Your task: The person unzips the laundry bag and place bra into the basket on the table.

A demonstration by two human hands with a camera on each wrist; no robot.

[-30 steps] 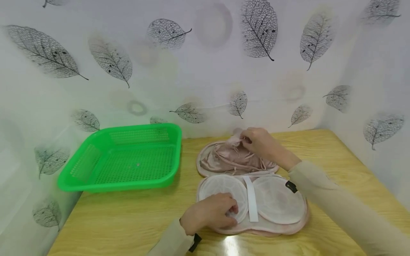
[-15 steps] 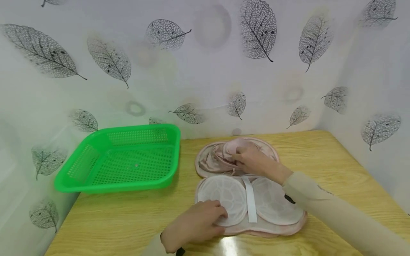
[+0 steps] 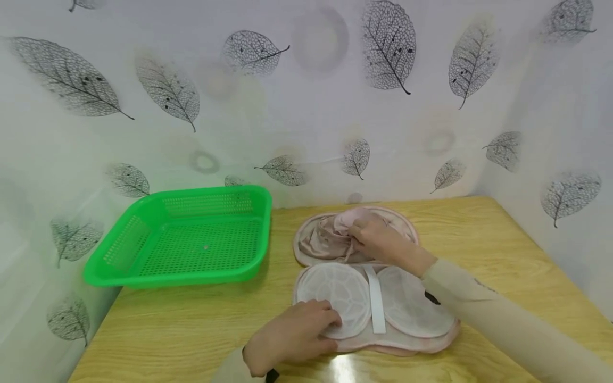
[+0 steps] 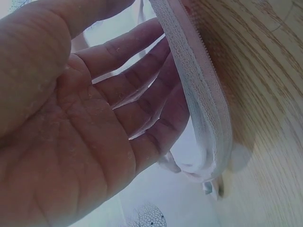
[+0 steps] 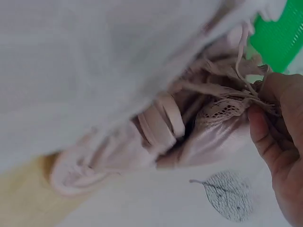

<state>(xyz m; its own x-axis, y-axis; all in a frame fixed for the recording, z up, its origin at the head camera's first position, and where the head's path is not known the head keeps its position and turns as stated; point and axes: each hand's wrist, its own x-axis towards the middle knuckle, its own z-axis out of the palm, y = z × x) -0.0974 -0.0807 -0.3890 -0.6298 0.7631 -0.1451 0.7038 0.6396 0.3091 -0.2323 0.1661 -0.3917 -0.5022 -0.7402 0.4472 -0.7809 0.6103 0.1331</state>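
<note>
A dusty-pink bra with thin straps and a lace edge lies bunched in the far half of an unzipped laundry bag. My right hand pinches the bra's lace edge and straps between thumb and fingers, clearly seen in the right wrist view. The bag's near half has two round white mesh panels and a white strip between them. My left hand lies at the left of this near half, its relaxed fingers touching the bag. In the left wrist view, the fingers meet the zippered rim.
A green plastic basket with perforated sides stands at the left of the wooden table. Behind the table hangs a white leaf-printed curtain, which also covers both sides.
My right hand has lowered the raised cloth into the far half of the bag and come slightly nearer. My left hand has shifted left and down, off the mesh panel's middle.
</note>
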